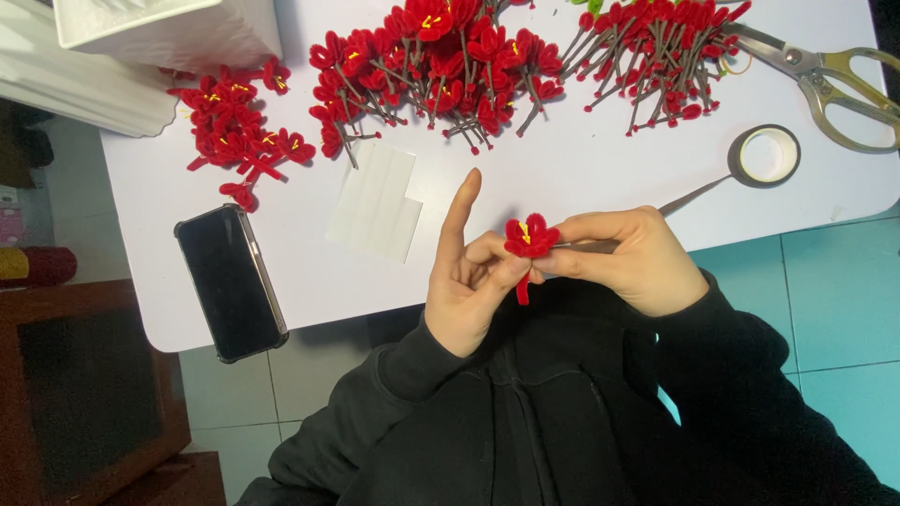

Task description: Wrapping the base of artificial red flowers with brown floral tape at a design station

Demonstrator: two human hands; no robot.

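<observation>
While pinched at its base between thumb and curled fingers of the left hand (467,281), with the index finger standing up free, sits the red flower (531,235) just off the near edge of the counter (581,183), over a dark-sleeved lap. Right hand (630,259) pressed together too, grip closed on the grey-brown stem (589,246) just beside the bloom, hands almost touching.

Judged from that: pinch close under the petals, not on them; hold the stem taut between the two grips; turn with small rolls of the fingertips; mind the thin tape strip (696,194) running from the right hand up to the tape roll (766,156), best left without slack or twist.

Points petals and yellow centre upward toward the camera. Long axis along the stem, roughly level, running from the bloom rightward into the right hand. Short red tail (522,290) hanging down below the left fingers.

Farther out on the counter: white strip sheet (373,201), dark phone (230,281) to the left, heaps of red flowers (441,56) along the far side, scissors (825,84) at far right, white box (169,28) at far left.
</observation>
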